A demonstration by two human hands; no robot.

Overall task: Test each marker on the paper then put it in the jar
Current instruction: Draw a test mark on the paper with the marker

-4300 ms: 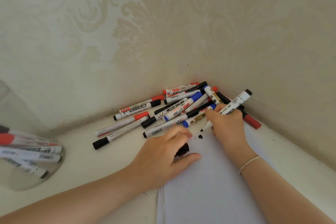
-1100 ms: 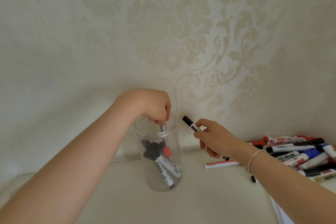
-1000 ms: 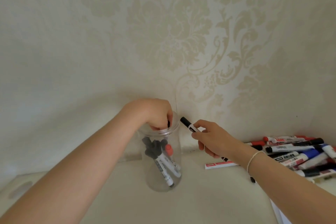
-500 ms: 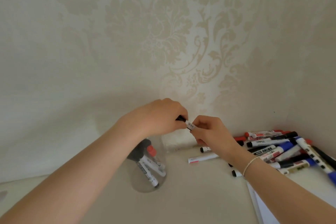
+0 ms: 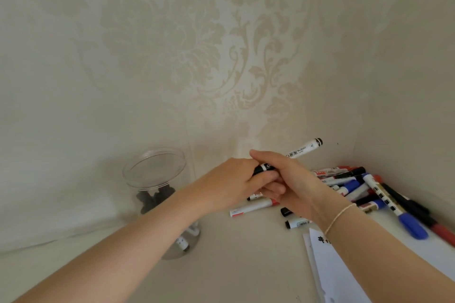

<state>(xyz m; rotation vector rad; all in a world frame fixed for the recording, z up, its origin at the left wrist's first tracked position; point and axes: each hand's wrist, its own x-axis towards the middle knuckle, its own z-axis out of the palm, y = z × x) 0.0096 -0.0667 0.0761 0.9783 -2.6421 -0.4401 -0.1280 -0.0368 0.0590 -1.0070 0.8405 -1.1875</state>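
Marker (image 5: 299, 151) gripped between both hands, cap end seemingly in left hand (image 5: 231, 184).

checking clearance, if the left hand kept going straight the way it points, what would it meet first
The left hand points rightward and already grips the black cap of the white marker held by the right hand; that hand comes first, though depth is unclear.

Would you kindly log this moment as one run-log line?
step: uncapping next marker | left hand: grips black cap | right hand: holds marker | jar: upright, markers inside | paper: marked
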